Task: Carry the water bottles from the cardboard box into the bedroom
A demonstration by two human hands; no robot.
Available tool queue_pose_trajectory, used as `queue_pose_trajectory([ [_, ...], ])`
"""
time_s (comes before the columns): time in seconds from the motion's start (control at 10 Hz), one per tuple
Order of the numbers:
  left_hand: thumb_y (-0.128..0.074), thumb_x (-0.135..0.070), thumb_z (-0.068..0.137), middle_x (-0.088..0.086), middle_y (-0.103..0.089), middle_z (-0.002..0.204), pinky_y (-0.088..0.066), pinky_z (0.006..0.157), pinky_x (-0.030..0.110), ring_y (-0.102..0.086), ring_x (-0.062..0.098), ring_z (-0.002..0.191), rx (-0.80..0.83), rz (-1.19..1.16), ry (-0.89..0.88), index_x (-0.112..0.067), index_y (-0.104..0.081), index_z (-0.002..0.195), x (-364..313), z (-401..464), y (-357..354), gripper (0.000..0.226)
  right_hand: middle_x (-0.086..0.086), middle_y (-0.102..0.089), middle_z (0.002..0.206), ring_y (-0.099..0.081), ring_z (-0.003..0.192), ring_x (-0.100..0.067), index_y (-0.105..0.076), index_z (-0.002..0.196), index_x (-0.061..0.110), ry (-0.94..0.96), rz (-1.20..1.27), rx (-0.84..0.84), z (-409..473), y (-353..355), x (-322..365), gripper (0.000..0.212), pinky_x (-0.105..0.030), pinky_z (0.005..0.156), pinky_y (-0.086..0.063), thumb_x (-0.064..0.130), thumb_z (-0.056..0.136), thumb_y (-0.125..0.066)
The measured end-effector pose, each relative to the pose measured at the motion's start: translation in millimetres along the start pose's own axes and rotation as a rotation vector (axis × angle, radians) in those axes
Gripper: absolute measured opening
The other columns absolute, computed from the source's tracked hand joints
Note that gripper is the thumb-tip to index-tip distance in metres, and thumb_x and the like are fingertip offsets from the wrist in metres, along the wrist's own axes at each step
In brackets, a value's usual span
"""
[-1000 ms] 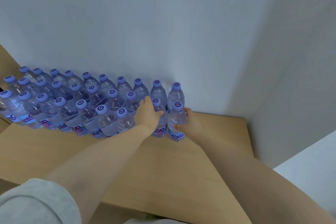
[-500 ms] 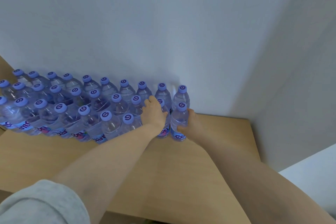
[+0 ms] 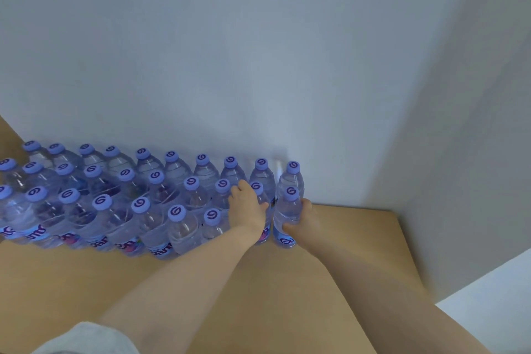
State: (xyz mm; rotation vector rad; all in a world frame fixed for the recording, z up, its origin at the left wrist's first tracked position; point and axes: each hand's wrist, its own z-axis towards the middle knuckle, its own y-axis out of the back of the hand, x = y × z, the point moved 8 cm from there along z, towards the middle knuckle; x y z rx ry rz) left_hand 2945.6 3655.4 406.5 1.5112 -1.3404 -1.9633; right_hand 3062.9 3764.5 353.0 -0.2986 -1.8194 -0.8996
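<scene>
Pale wall [image 3: 230,52] meets a light wooden bench [image 3: 201,282] in a corner; side wall [image 3: 459,152] on the right. Water bottles [image 3: 129,198] stand upright on the bench in three rows against the back wall, clear plastic, purple caps, blue and pink labels low on the bodies. Rows run from the left edge of view to the corner end. Right hand [image 3: 301,218] is wrapped round the body of the end bottle [image 3: 287,210] in the front row, thumb in front, fingers behind; bottle base sits on the bench. Left hand [image 3: 247,207] is curled round the neighbouring bottle [image 3: 263,210], just beside the first; hand covers most of it, only cap and lower label show. The two held bottles nearly touch. Both forearms are bare; a grey sleeve [image 3: 86,339] shows at the lower left. Bench surface right of the held bottles runs on to the side wall. A white surface [image 3: 488,325] lies below the bench edge at lower right.
</scene>
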Motion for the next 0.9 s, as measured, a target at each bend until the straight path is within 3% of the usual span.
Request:
queue_pose_trajectory([
  [0.2,-0.067,-0.028,0.088,0.016,-0.042,0.127,-0.045,0.084,0.036,-0.045,0.033,0.117,0.032,0.026,-0.029,-0.006,-0.032,0.132,-3,5,-4,0.06,-0.012,-0.049,0.124,-0.054,0.107,-0.025,-0.04,0.131,0.003,-0.008,-0.068,-0.022,2,-3,3,0.056,-0.03,0.083,-0.046,0.012,0.083,-0.068],
  [0.5,-0.062,-0.033,0.09,0.016,-0.036,0.133,-0.042,0.091,0.035,-0.041,0.033,0.122,0.106,0.028,-0.051,-0.003,-0.03,0.133,5,9,-6,0.062,-0.014,-0.049,0.126,-0.055,0.109,-0.028,-0.038,0.134,0.002,-0.041,-0.103,-0.101,-8,-7,6,0.057,-0.042,0.091,-0.05,0.01,0.084,-0.063],
  [0.7,-0.058,-0.027,0.094,0.013,-0.039,0.128,-0.038,0.093,0.03,-0.04,0.027,0.119,0.092,-0.009,-0.141,-0.003,-0.036,0.122,10,0,-6,0.043,-0.016,-0.048,0.121,-0.056,0.098,-0.032,-0.041,0.127,0.001,-0.109,-0.257,-0.139,-15,-1,2,0.04,-0.038,0.079,-0.047,0.007,0.088,-0.052],
  [0.9,-0.052,-0.006,0.091,0.015,-0.04,0.128,-0.036,0.09,0.027,-0.045,0.028,0.115,0.155,-0.081,-0.167,0.001,-0.036,0.122,10,-14,-7,0.036,-0.016,-0.059,0.115,-0.06,0.099,-0.032,-0.042,0.13,0.002,-0.138,-0.331,-0.18,-38,-1,-1,0.038,-0.038,0.079,-0.047,0.013,0.094,-0.048],
])
